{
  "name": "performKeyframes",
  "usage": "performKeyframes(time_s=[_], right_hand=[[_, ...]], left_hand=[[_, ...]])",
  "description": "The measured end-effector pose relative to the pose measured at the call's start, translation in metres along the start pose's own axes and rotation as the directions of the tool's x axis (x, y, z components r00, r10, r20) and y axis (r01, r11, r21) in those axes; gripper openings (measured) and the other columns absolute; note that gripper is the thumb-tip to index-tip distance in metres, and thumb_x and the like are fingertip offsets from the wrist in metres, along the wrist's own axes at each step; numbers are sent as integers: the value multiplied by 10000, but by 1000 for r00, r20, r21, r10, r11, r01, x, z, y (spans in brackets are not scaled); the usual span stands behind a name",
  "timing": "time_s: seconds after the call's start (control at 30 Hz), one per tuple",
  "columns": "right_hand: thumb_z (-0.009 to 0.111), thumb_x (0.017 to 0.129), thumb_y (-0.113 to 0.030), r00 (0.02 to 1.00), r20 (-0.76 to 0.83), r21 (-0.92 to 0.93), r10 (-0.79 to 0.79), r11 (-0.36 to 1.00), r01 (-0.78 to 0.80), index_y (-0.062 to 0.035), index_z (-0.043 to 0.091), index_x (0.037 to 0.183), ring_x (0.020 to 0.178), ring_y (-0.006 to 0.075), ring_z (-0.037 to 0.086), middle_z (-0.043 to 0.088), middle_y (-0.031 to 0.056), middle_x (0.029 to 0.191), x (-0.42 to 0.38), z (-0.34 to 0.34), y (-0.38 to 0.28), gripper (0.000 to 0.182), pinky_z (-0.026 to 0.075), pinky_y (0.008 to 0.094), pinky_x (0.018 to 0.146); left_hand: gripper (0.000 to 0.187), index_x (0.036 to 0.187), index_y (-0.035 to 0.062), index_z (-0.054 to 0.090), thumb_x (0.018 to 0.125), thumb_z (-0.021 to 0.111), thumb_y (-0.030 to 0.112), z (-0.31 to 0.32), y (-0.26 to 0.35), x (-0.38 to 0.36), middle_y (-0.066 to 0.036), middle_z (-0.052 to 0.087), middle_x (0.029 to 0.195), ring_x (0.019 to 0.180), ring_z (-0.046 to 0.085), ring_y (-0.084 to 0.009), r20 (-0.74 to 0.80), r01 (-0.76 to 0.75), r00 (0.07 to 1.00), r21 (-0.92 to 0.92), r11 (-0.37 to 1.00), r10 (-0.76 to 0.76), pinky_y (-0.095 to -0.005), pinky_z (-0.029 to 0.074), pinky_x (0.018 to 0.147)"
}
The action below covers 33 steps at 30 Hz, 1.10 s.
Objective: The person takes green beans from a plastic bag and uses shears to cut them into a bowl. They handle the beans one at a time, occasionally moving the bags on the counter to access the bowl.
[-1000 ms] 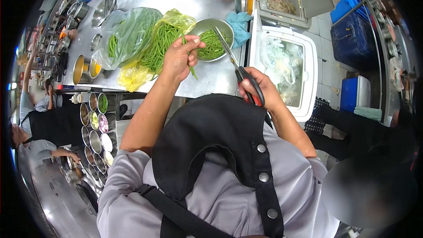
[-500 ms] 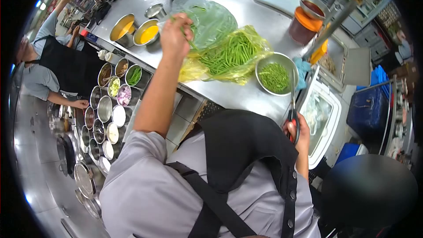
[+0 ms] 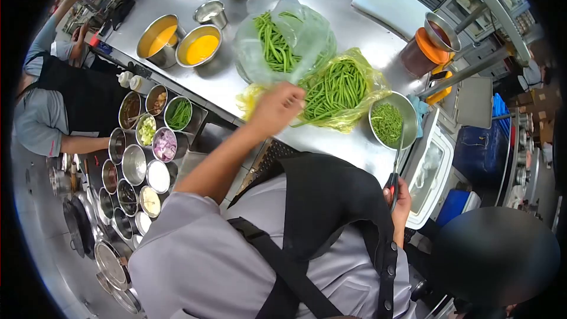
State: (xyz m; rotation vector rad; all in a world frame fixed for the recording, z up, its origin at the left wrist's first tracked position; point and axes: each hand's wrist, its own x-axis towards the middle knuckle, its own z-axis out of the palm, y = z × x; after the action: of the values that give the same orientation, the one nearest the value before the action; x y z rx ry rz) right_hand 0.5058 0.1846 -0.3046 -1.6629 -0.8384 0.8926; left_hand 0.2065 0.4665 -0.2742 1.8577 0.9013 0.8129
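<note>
My left hand (image 3: 277, 106), a little blurred, is curled closed at the near left edge of a yellow plastic bag of green beans (image 3: 335, 91). I cannot tell what, if anything, is inside its fingers. Behind it, more green beans (image 3: 275, 46) lie in a clear plastic bag (image 3: 248, 59). On the right, my right hand (image 3: 400, 201) grips black-handled scissors (image 3: 394, 184) with a red part. Their blades point away from me, over the near rim of a steel bowl (image 3: 409, 109) holding finely cut green beans (image 3: 387, 124).
Two steel containers of yellow liquid (image 3: 202, 49) stand left on the steel table. An orange-lidded tub (image 3: 416, 53) carries a bowl of dark sauce. Steel pots of ingredients (image 3: 164, 143) line the left, near a person in a black apron (image 3: 82, 100). An open white cooler (image 3: 428, 171) sits right.
My left hand has come back from over the clear bag, where it held green beans, to the yellow bag's near edge. Green beans in the clear bag now show plainly. The scissors stay in my right hand.
</note>
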Motion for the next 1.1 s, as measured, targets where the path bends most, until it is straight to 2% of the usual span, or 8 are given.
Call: performKeyframes(time_s=[0.07, 0.17, 0.33, 0.6, 0.7, 0.77, 0.93, 1.1], right_hand=[[730, 833, -109, 1000, -6, 35, 12, 999, -12, 8, 505, 1260, 776, 68, 514, 552, -15, 877, -4, 12, -9, 497, 429, 209, 703], [701, 843, -92, 998, -46, -225, -49, 974, 37, 21, 502, 1248, 773, 83, 517, 541, -4, 868, -6, 22, -11, 465, 427, 210, 703], [730, 839, -155, 1000, -12, 17, 11, 1000, -11, 40, 486, 1263, 789, 88, 533, 551, 0, 899, -6, 36, -7, 527, 444, 222, 709], [721, 795, -52, 1000, -8, -257, -27, 966, 24, 8, 496, 1294, 794, 109, 527, 571, 16, 874, -7, 41, -31, 550, 448, 238, 733], [744, 801, -88, 995, 44, -25, 90, 996, -88, -4, 464, 1335, 725, 72, 530, 578, 5, 815, -10, 31, -28, 608, 435, 209, 640], [762, 792, -99, 993, 58, 49, 99, 994, -102, 6, 458, 1335, 716, 63, 530, 578, 2, 822, -10, 24, -24, 631, 430, 203, 622], [764, 788, -88, 998, 9, 64, 67, 996, -68, 12, 452, 1338, 721, 64, 539, 585, 4, 833, -9, 7, -23, 641, 434, 198, 632], [764, 787, -68, 998, 63, 92, 29, 995, -35, 12, 455, 1336, 730, 66, 552, 596, 9, 816, -5, -15, -22, 635, 447, 200, 661]], left_hand=[[333, 1112, 69, 588, 791, 666, 116, 23, -18, -1, -129, 529, 1122, 1059, 520, -317, -33, -307, 939, 372, 876, 343, -409, 452, 888], [406, 1168, 75, 565, 779, 668, 125, 29, -28, 18, -149, 462, 1227, 1177, 414, -360, -103, -137, 967, 559, 818, 233, -477, 394, 952], [476, 1211, 73, 544, 755, 675, 107, 3, -42, 52, -158, 458, 1248, 1125, 440, -370, -96, -96, 978, 581, 808, 185, -474, 399, 947], [266, 1020, 38, 632, 770, 539, 22, -35, -98, 103, -150, 581, 1134, 1005, 517, -363, 11, -301, 899, 740, 601, 438, -457, 416, 899], [291, 1037, 41, 620, 747, 602, 24, -24, -64, 74, -155, 560, 1156, 1046, 503, -364, -75, -325, 860, 683, 655, 505, -456, 408, 925], [336, 1076, 41, 596, 750, 672, 73, -8, -46, 45, -165, 547, 1167, 1110, 488, -356, -227, -241, 846, 643, 727, 482, -453, 380, 951], [448, 1198, 83, 559, 769, 676, 138, 90, -29, -9, -195, 425, 1300, 1231, 388, -399, -66, -190, 964, 499, 846, 256, -543, 349, 1001], [528, 1307, 205, 524, 795, 655, 210, 89, -80, 11, -186, 331, 1429, 1357, 241, -425, 110, -106, 994, 809, 579, 29, -678, 232, 1025]])
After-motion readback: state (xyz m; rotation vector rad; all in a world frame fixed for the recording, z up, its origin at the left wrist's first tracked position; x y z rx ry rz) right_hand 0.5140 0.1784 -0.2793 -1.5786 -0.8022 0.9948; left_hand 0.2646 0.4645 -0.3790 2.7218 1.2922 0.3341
